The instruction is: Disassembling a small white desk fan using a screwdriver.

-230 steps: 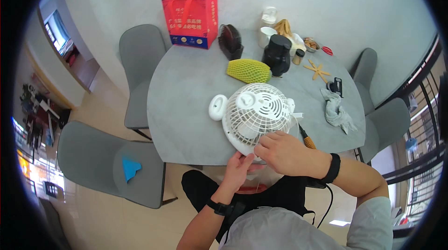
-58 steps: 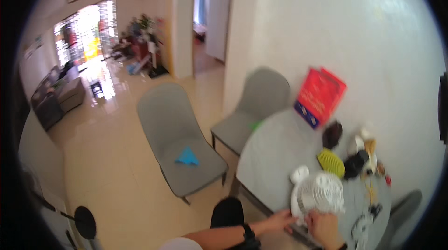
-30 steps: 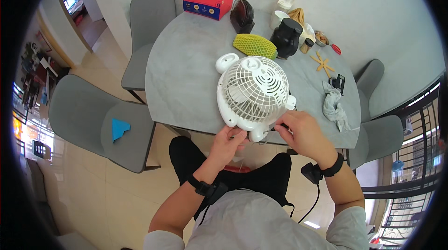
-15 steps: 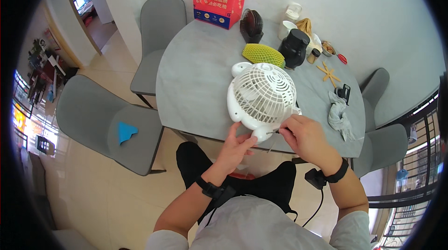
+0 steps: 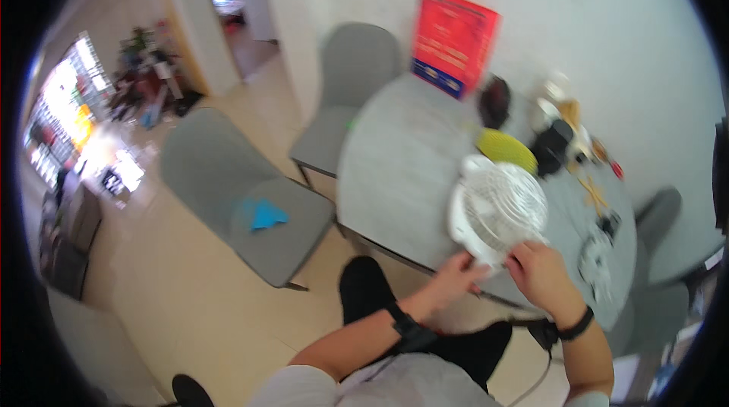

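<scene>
A white fan (image 5: 503, 206) with a slatted round cage lies on the near part of the grey table, blurred by motion. My left hand (image 5: 452, 284) grips its rounded lower edge between thumb and fingers. At the fan's near right edge, the fingers of my right hand (image 5: 541, 274) are pinched together. Half a second earlier a thin dark shaft, like that of a small screwdriver, stuck out of this pinch toward the fan; now blur and the fingers hide it.
On the round table (image 5: 395, 171) stand a red paper bag (image 5: 452, 46), a fruit in yellow-green netting (image 5: 507, 150), a black jug (image 5: 552, 147) and a pale cloth (image 5: 597, 264). A blue piece (image 5: 268, 215) lies on a grey chair (image 5: 220, 171); another chair (image 5: 361, 65) stands behind.
My view has swung left, so the table, fan and both hands appear farther right and lower. Both hands stay at the fan's near edge.
</scene>
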### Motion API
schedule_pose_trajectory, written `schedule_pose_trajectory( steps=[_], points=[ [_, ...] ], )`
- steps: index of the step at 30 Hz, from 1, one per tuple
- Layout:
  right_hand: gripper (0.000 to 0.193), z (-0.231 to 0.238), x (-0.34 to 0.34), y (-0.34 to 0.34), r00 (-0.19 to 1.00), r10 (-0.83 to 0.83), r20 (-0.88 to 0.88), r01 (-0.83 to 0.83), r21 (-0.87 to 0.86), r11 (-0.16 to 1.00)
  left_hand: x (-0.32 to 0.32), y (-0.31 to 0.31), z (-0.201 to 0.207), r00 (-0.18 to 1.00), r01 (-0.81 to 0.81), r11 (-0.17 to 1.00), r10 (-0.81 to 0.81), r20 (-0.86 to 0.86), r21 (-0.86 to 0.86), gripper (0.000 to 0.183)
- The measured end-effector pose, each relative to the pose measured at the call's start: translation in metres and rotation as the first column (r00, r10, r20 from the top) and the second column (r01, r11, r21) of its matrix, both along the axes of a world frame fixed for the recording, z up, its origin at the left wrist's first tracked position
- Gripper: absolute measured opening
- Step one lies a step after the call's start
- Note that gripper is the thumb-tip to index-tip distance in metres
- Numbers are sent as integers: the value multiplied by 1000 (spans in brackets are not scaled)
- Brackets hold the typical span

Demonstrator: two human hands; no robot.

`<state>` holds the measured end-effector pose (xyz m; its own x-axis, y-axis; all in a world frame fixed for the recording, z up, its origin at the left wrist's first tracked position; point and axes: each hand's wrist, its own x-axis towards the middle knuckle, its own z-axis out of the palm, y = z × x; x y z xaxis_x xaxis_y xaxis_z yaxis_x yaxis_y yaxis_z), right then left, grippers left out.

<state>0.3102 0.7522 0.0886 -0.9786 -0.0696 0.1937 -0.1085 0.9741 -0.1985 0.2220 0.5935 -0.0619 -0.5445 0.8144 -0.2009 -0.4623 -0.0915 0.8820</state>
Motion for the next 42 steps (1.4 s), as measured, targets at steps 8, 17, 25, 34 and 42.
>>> schedule_pose_trajectory(
  steps=[8,17,25,34,42],
  points=[
    [23,8,-23,2,978,41,204,-97,274,957,-4,21,-45,989,55,994,-67,132,89,53],
    [43,5,-34,14,940,14,341,-146,364,920,-9,19,-34,990,48,993,-62,128,112,54],
    [21,-11,-31,28,912,82,402,-179,211,961,-11,21,-38,990,67,991,-80,120,113,56],
    [26,10,-21,9,966,140,219,-119,-108,987,-10,23,-48,990,56,990,-72,125,131,56],
    [19,-7,-27,20,971,189,145,-204,97,974,-12,24,-46,989,53,993,-67,130,106,55]
  ],
)
